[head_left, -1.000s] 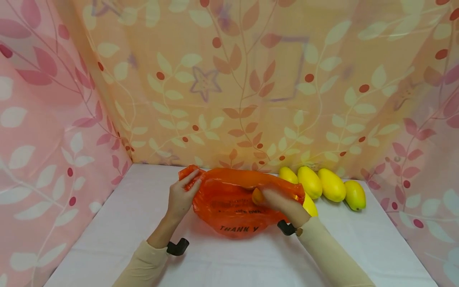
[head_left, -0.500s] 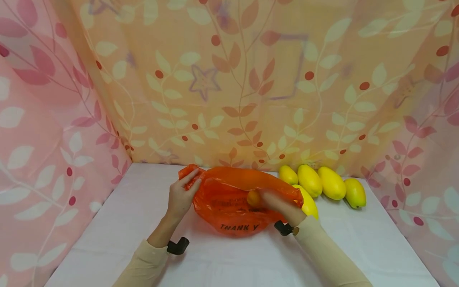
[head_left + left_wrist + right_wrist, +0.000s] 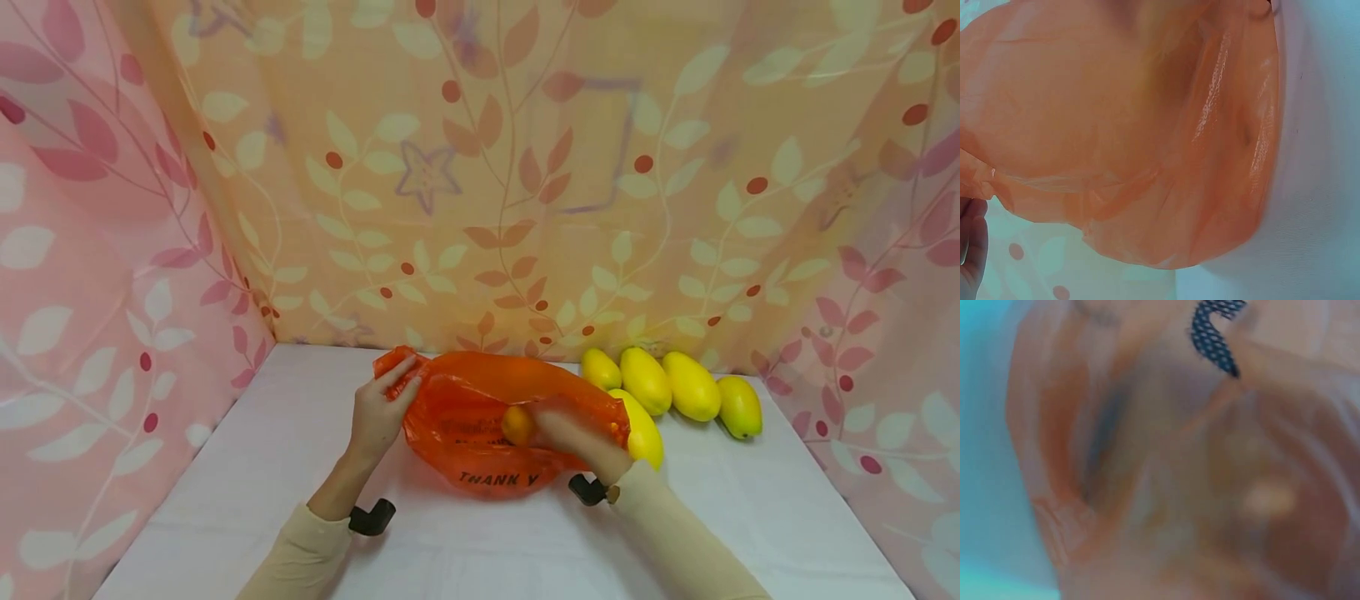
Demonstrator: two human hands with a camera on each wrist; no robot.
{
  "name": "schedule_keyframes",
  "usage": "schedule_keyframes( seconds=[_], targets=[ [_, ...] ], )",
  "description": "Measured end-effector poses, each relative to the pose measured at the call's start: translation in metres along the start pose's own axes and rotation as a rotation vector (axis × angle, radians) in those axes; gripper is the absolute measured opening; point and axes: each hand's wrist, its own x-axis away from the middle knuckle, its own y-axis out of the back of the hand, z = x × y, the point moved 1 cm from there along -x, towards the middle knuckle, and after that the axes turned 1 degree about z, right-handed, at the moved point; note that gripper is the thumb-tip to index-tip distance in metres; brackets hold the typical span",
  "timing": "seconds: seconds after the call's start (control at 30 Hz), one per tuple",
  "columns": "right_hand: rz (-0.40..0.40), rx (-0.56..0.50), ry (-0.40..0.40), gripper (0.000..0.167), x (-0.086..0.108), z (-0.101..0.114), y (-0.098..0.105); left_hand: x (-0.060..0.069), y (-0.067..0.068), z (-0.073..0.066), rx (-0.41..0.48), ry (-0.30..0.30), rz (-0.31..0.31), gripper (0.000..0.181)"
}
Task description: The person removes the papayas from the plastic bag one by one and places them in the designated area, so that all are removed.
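Observation:
An orange-red plastic bag with black print lies on the table, its mouth held open. My left hand pinches the bag's left rim between thumb and fingers; the left wrist view shows the bag's translucent side and part of that hand's fingers. Inside the bag is my right hand, blurred, gripping a yellow mango whose end shows past the fingers. In the right wrist view, the blurred bag film covers most of the picture, so the grip is hidden there.
Several yellow mangoes sit in a row at the back right, the rightmost one greenish. Another mango lies just right of the bag. A white cloth covers the table; leaf-patterned curtains stand behind and at both sides.
My right hand has moved left, deeper into the bag, carrying the mango with it. The left hand stays at the rim.

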Motion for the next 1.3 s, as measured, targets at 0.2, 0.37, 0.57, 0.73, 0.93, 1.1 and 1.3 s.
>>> schedule_keyframes(
  seconds=[0.2, 0.37, 0.57, 0.73, 0.93, 1.1, 1.3],
  targets=[
    [-0.026, 0.234, 0.054, 0.061, -0.011, 0.003, -0.007, 0.0, 0.0, 0.001, 0.003, 0.02, 0.011, 0.035],
    [0.073, 0.19, 0.013, 0.066, -0.012, 0.011, -0.008, 0.001, 0.0, 0.001, 0.002, 0.025, 0.018, 0.035],
    [0.077, 0.164, -0.007, 0.073, -0.006, 0.025, 0.001, 0.001, 0.001, -0.001, 0.001, 0.025, 0.023, 0.035],
    [0.07, 0.142, -0.079, 0.071, 0.003, 0.039, 0.013, 0.001, 0.002, -0.001, 0.005, 0.042, 0.034, 0.035],
    [0.03, 0.136, -0.098, 0.069, 0.012, 0.055, 0.027, 0.0, 0.002, -0.003, 0.022, 0.058, 0.04, 0.035],
    [0.01, 0.116, -0.073, 0.073, 0.02, 0.062, 0.035, 0.001, 0.002, -0.003, 0.016, 0.057, 0.031, 0.035],
    [-0.006, 0.085, -0.052, 0.074, 0.025, 0.067, 0.041, 0.002, 0.004, -0.003, 0.018, 0.051, 0.032, 0.036]
  ],
)
